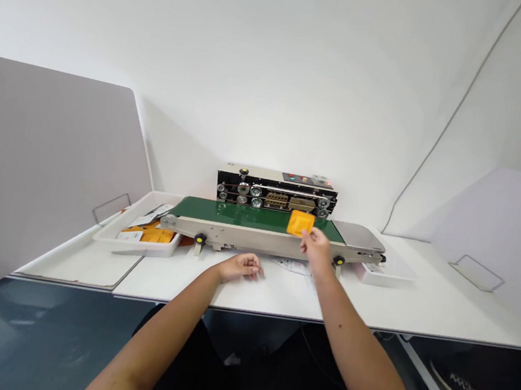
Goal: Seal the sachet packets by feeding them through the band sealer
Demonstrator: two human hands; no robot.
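My right hand (317, 247) pinches the lower edge of a small square orange packet (300, 222) between thumb and fingers. It holds the packet up in front of the green conveyor belt (239, 214) of a band sealing machine (276, 190). My left hand (243, 267) rests on the white table (174, 282) before the conveyor, its fingers loosely curled and apart, with nothing in them. Behind my right wrist, partly under the conveyor, lies a clear bag or sheet with print (293, 266).
A white tray (108, 233) at the left end of the conveyor holds several orange and silvery packets (154, 232). Another white tray (393, 273) sits under the right end, beneath a metal plate (357, 235). Pale panels (47, 156) flank the table; a cable (455, 111) runs down the wall.
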